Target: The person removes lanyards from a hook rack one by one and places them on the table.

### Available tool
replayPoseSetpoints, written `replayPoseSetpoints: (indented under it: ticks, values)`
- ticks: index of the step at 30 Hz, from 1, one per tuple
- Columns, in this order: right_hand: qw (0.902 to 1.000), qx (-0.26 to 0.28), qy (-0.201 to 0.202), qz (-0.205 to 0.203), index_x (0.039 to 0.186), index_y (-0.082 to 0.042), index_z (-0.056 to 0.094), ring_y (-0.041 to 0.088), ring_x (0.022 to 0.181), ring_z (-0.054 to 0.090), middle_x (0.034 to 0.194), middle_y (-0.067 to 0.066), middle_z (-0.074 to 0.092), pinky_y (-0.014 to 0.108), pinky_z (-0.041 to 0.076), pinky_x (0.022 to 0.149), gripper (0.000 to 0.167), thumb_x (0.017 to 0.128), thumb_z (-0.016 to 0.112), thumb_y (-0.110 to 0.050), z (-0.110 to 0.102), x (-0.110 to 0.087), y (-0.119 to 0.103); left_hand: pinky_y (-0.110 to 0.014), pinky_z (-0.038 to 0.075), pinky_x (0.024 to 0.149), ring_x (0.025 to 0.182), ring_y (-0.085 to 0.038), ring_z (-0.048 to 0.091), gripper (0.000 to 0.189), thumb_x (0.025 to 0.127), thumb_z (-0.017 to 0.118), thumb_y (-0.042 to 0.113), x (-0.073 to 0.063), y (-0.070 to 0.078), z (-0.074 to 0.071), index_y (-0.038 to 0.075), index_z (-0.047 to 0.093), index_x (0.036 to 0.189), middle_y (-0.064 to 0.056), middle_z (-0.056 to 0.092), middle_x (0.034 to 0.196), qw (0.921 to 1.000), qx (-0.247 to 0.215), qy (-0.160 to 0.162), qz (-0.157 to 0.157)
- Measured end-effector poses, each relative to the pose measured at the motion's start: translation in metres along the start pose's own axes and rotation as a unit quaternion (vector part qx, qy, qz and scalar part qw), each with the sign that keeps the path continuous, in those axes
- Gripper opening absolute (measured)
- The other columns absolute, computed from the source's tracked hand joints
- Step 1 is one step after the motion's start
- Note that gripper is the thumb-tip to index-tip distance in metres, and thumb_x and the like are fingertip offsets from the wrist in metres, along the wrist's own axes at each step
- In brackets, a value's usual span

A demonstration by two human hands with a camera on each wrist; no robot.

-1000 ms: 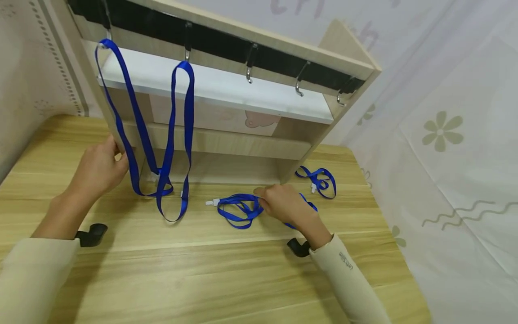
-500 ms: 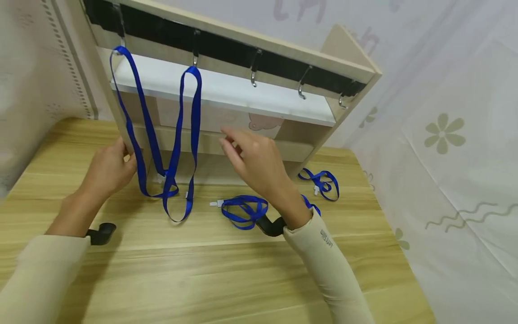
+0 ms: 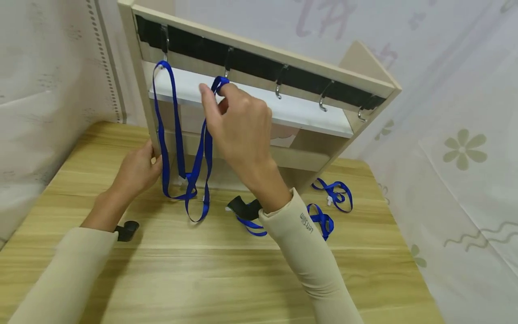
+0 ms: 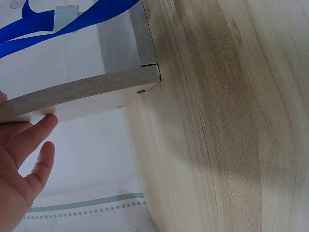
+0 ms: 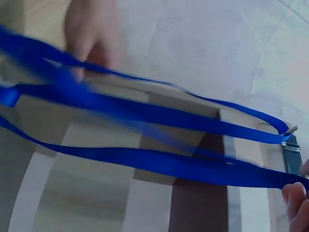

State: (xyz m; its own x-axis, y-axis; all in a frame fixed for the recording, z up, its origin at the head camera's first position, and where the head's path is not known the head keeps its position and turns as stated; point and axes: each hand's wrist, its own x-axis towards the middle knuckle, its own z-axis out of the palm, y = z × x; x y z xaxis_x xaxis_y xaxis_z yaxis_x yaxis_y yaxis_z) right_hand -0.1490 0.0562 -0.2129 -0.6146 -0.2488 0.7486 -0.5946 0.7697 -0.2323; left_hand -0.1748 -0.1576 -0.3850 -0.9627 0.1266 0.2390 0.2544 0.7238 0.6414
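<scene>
My left hand grips the left side panel of a wooden hook rack. In the left wrist view its fingers press one face of the panel edge. A blue lanyard hangs from the leftmost hook. My right hand is raised at the second hook, pinching the top of another hanging blue lanyard. The right wrist view has its fingertips against that strap, whose crossing strands are partly blurred. The lower ends of both lanyards overlap near the tabletop.
Bare metal hooks line the black strip to the right. Coiled blue lanyards lie on the wooden table: one partly behind my right wrist, one further right, another beside the rack. Patterned cloth hangs behind.
My right hand has left the coiled lanyard on the table, risen up and left, and taken hold of the lanyard at the second hook. The left hand stays on the rack; the view has shifted.
</scene>
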Motion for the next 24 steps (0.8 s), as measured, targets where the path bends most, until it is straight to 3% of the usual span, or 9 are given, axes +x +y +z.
replayPoseSetpoints:
  ticks: [3, 6, 8, 10, 12, 16, 19, 24]
  values:
    - [0.9990, 0.043, 0.003, 0.015, 0.070, -0.002, 0.064, 0.012, 0.048, 0.049, 0.059, 0.004, 0.062, 0.017, 0.032, 0.047, 0.029, 0.096, 0.055, -0.011, -0.005, 0.001, 0.001, -0.063, 0.046, 0.083, 0.102, -0.058, 0.059, 0.010, 0.098, 0.048, 0.005, 0.002, 0.003, 0.002, -0.003, 0.047, 0.103, -0.038, 0.063, 0.114, 1.0000, -0.001, -0.001, 0.006]
    - [0.9939, 0.105, -0.029, 0.020, 0.079, 0.000, 0.070, 0.011, 0.052, 0.049, 0.063, 0.005, 0.062, 0.017, 0.033, 0.050, 0.020, 0.093, 0.055, -0.005, -0.014, -0.002, 0.002, -0.062, 0.046, 0.081, 0.100, -0.056, 0.060, 0.011, 0.099, 0.049, 0.007, 0.006, 0.006, 0.005, -0.002, 0.047, 0.105, -0.036, 0.064, 0.113, 1.0000, -0.003, -0.002, 0.009]
    - [0.9850, 0.155, -0.071, 0.026, 0.090, 0.000, 0.073, 0.010, 0.054, 0.049, 0.067, 0.005, 0.063, 0.019, 0.035, 0.052, 0.017, 0.092, 0.057, -0.005, -0.021, -0.007, 0.002, -0.061, 0.046, 0.079, 0.098, -0.055, 0.061, 0.011, 0.099, 0.049, 0.008, 0.007, 0.007, 0.006, -0.002, 0.047, 0.105, -0.035, 0.065, 0.110, 0.9999, -0.004, -0.001, 0.012]
    - [0.9666, 0.224, -0.122, 0.031, 0.096, 0.000, 0.073, 0.010, 0.053, 0.048, 0.067, 0.006, 0.061, 0.021, 0.038, 0.050, 0.016, 0.093, 0.057, -0.003, -0.028, -0.015, 0.001, -0.062, 0.045, 0.081, 0.101, -0.056, 0.060, 0.012, 0.100, 0.049, 0.008, 0.008, 0.008, 0.007, -0.002, 0.047, 0.106, -0.035, 0.065, 0.110, 0.9999, -0.006, 0.001, 0.012]
    - [0.9374, 0.300, -0.175, 0.030, 0.102, 0.001, 0.072, 0.009, 0.051, 0.051, 0.069, 0.006, 0.063, 0.025, 0.041, 0.047, 0.016, 0.094, 0.058, -0.002, -0.034, -0.024, 0.000, -0.061, 0.045, 0.080, 0.100, -0.056, 0.060, 0.013, 0.100, 0.050, 0.010, 0.008, 0.008, 0.007, -0.001, 0.048, 0.106, -0.034, 0.066, 0.109, 0.9999, -0.009, 0.004, 0.013]
    - [0.8593, 0.423, -0.287, 0.008, 0.109, 0.008, 0.067, 0.010, 0.056, 0.062, 0.079, 0.011, 0.070, 0.031, 0.050, 0.046, 0.018, 0.094, 0.056, 0.005, -0.042, -0.041, 0.001, -0.060, 0.045, 0.077, 0.096, -0.054, 0.061, 0.014, 0.100, 0.050, 0.012, 0.010, 0.006, 0.004, 0.000, 0.047, 0.105, -0.032, 0.067, 0.101, 0.9999, -0.006, 0.007, 0.015]
    - [0.8049, 0.479, -0.349, -0.033, 0.109, 0.012, 0.065, 0.010, 0.065, 0.068, 0.085, 0.015, 0.071, 0.030, 0.052, 0.048, 0.018, 0.093, 0.056, 0.009, -0.046, -0.051, 0.002, -0.061, 0.045, 0.078, 0.098, -0.055, 0.060, 0.012, 0.100, 0.049, 0.011, 0.011, 0.005, 0.002, -0.001, 0.047, 0.102, -0.033, 0.066, 0.101, 0.9999, -0.006, 0.007, 0.014]
    - [0.7180, 0.534, -0.425, -0.135, 0.107, 0.013, 0.065, 0.004, 0.078, 0.068, 0.092, 0.015, 0.073, 0.024, 0.054, 0.055, 0.019, 0.095, 0.051, 0.010, -0.049, -0.066, 0.005, -0.065, 0.044, 0.088, 0.110, -0.059, 0.054, 0.012, 0.099, 0.048, 0.008, 0.011, 0.003, 0.000, -0.003, 0.047, 0.104, -0.038, 0.062, 0.116, 0.9999, -0.010, 0.004, 0.007]
